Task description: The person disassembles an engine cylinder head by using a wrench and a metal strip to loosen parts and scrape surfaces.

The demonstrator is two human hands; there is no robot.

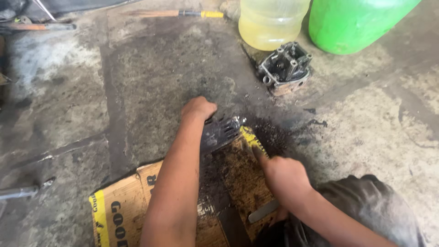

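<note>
1. So, the left hand is curled down tight over the far end of a finned metal part, clamped on it and pinning it to the ground.
2. That part sits right at the top edge of a greasy cardboard sheet, half on the cardboard and half on the concrete floor.
3. The right hand is closed around a flat metal tool, with its index finger stretched out toward the part. The tool's pale end sticks out below the fist; I can't tell what the working end is doing, it's hidden by the hand.
4. There's a dark patch of oily crumbs on the floor just right of the part.
5. Containers: a clear plastic jug at the top holds yellowish liquid, filled most of the way up what's visible. Next to it is a green jug; it's opaque, so no idea what's inside.
6. A grimy engine head sits just in front of the two jugs, well apart from both hands.
7. A wooden-handled tool with a yellow band lies along the top edge.
</note>
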